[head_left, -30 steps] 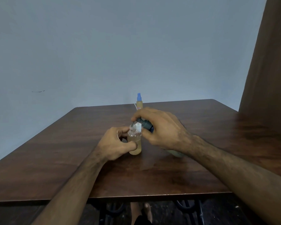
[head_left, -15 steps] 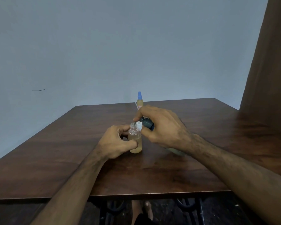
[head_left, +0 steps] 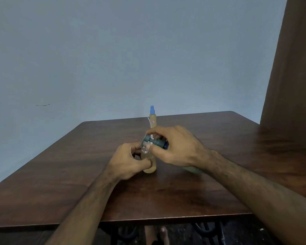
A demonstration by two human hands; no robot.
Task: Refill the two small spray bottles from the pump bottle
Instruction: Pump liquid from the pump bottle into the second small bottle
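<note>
Nearest the camera, two bare forearms reach forward over the front edge of the dark wooden desk (head_left: 64,183). Below that edge, a bare foot (head_left: 163,233) and part of a dark metal frame are visible.

At the centre of the desk, the left hand (head_left: 126,162) holds the small open spray bottle (head_left: 149,161). Its grip is closed round the bottle body, with the thumb across the front and the fingers curled behind. The bottle stands upright on the desk, has no cap, and contains yellowish liquid in its lower part.

The right hand (head_left: 175,147) holds the pump bottle (head_left: 157,142), tilted so that the dark pump head lies nearly level and points left. Its grip is closed on the pump: the index finger lies over the top and the thumb presses beneath. The nozzle end sits directly over the mouth of the open spray bottle. A pale green part of the pump bottle body shows beneath the right wrist.

Further back, directly behind the hands, a second spray bottle (head_left: 152,119) stands upright with a blue cap. It is apart from both hands.

Beyond it are a plain blue-grey wall (head_left: 113,50) and, at right, a brown panel (head_left: 293,68).
</note>
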